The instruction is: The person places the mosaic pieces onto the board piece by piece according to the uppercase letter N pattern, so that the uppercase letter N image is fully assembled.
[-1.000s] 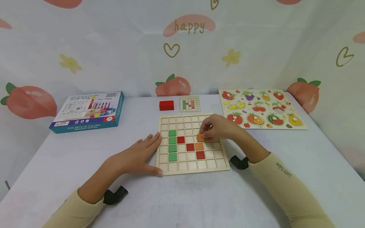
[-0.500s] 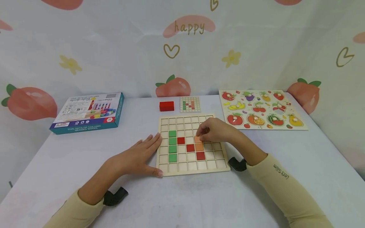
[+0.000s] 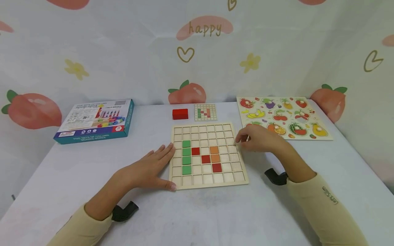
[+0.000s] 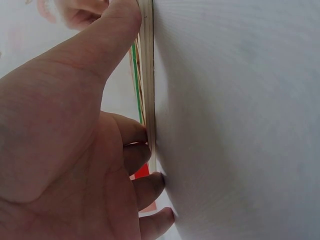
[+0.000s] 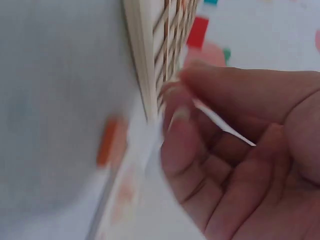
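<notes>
A wooden grid board lies on the table, with a column of several green tiles, three red tiles on a diagonal and two orange tiles in its cells. My left hand is flat and spread; its fingertips and thumb touch the board's left edge. Just off the right edge, my right hand hovers with fingers loosely bent and nothing between them. The right wrist view shows a loose orange tile on the table past the fingers; in the head view the hand hides it.
Behind the board are a red block and a small pattern card with a coloured grid. A fruit puzzle board lies at the back right, close to my right hand. A boxed toy set stands at the back left.
My right hand has set an orange tile into the cell above the other orange one, let go and moved right, off the board. The left hand has stayed in place.
</notes>
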{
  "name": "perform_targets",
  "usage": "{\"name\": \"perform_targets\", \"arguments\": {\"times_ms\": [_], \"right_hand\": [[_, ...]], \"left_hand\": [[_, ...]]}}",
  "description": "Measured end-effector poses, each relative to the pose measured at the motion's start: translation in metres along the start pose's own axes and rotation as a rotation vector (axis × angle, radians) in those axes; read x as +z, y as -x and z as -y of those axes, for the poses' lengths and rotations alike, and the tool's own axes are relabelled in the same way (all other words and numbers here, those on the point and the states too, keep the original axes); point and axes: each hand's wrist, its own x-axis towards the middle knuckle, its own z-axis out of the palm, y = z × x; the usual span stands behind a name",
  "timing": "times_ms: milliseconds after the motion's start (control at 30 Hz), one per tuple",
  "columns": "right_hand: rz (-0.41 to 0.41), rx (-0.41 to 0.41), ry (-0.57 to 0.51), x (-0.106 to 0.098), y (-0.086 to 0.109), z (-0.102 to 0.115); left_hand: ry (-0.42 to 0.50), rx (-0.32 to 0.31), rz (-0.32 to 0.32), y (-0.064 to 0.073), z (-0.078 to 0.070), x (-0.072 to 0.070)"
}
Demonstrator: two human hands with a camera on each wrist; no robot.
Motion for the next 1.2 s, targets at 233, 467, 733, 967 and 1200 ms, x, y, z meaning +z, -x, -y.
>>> {"name": "perform_targets", "arguments": {"times_ms": [233,467,733,967,1200], "right_hand": [[0.032,0.146,0.096,-0.016,0.012,-0.021],[0.045,0.14,0.06,-0.013,0.01,-0.03],[0.049,0.141,0.042,-0.011,0.008,-0.031],[0.05,0.101,0.032,-0.012,0.008,-0.03],[0.076,0.097,-0.076,-0.017,0.006,-0.031]], "left_hand": [[0.013,0.0,0.004,0.001,-0.001,-0.001],[0.008,-0.002,0.002,0.0,-0.001,-0.001],[0.01,-0.005,0.002,0.0,0.0,0.0],[0.013,-0.003,-0.008,0.0,0.0,0.001],[0.019,-0.003,-0.006,0.0,0.0,0.001]]}}
